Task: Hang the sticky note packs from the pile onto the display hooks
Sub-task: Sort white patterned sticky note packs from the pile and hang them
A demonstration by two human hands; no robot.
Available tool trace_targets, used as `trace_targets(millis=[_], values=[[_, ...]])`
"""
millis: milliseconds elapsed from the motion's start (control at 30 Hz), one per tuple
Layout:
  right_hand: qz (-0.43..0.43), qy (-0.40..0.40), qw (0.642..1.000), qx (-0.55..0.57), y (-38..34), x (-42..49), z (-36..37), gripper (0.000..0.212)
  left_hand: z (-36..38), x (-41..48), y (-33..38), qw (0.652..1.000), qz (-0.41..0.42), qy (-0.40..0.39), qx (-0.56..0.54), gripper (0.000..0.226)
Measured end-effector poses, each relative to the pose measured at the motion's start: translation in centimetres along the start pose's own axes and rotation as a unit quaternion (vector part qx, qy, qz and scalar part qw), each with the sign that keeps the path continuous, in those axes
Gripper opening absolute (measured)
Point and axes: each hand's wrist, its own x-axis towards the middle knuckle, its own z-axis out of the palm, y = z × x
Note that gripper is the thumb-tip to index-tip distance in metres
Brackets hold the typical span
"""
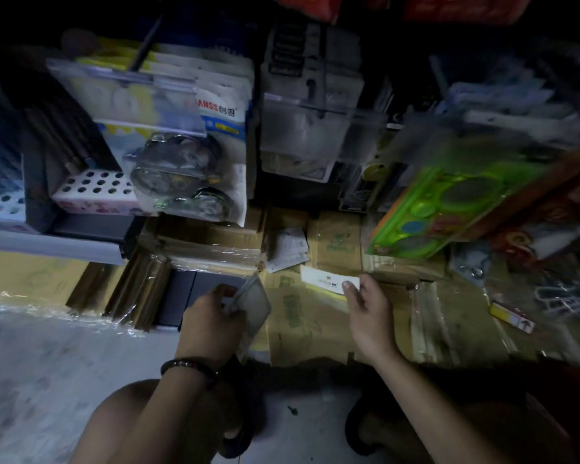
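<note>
The left hand, a beaded bracelet on its wrist, has its fingers curled round a stack of packs in clear wrap. The stack juts up and to the right from between the thumb and the bent fingers, and the light is too dim to count the packs. The right hand pinches a single sticky note pack by its right end, with the thumb pressed on top of the white header card. The other fingers are tucked beneath, out of sight. This pack reaches left from the fingertips and lies low over the flattened cardboard boxes that spread under both hands. Whether it touches them I cannot tell. The two hands are apart, with bare cardboard between them. Well above the fingers hang the display hooks, each with a clear tag holder at its tip and already loaded with goods. Up and left of the left fingers is a blister card of round rolls. Up and right of the right fingers is a blurred green stencil set.
</note>
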Motion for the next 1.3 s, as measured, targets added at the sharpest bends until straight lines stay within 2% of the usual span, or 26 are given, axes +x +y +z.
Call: trace_targets(millis=[67,167,233,300,400,467,567,633,733,900,1000,1300], values=[[-0.01,0.001,0.999,0.035,-1.9,-1.6,-1.5,0.032,-0.2,-1.2,0.8,0.997,-0.012,-0.016,-0.076,0.003],[-0.032,0.03,0.998,0.055,-5.1,-3.9,-3.6,0.026,-0.2,-2.4,1.6,0.955,-0.076,-0.056,-0.283,0.037],[-0.053,0.045,0.996,0.057,-7.3,-5.3,-5.4,0.024,-0.5,-3.7,2.7,0.91,-0.118,-0.119,-0.378,0.043],[-0.061,0.043,0.995,0.07,-9.3,-6.5,-7.1,0.023,-0.8,-5.1,3.6,0.878,-0.126,-0.17,-0.429,0.039],[-0.081,0.045,0.991,0.097,-12.3,-7.8,-9.6,0.021,-1.2,-7.3,5.1,0.877,-0.075,-0.194,-0.433,0.032],[-0.08,0.04,0.99,0.106,-14.2,-8.7,-11.1,0.019,-1.6,-9.0,6.7,0.892,-0.038,-0.186,-0.411,0.025],[-0.079,0.048,0.99,0.106,-17.1,-10.0,-13.2,0.016,-2.5,-11.2,9.8,0.906,0.024,-0.16,-0.392,0.038],[-0.094,0.063,0.988,0.108,-18.8,-10.5,-14.4,0.018,-3.3,-12.6,12.0,0.899,0.05,-0.14,-0.411,0.046],[-0.137,0.088,0.98,0.113,-22.1,-10.9,-16.3,0.03,-4.9,-15.2,15.6,0.87,0.081,-0.149,-0.463,0.033],[-0.184,0.12,0.967,0.128,-28.0,-11.3,-19.1,0.027,-7.5,-19.6,20.6,0.889,0.176,-0.143,-0.398,0.035],[-0.197,0.122,0.962,0.146,-31.3,-11.8,-20.6,0.026,-8.9,-21.4,23.1,0.895,0.24,-0.116,-0.359,0.027],[-0.21,0.085,0.954,0.196,-40.5,-12.7,-26.6,0.018,-15.8,-25.2,31.2,0.87,0.343,-0.037,-0.352,0.039]])
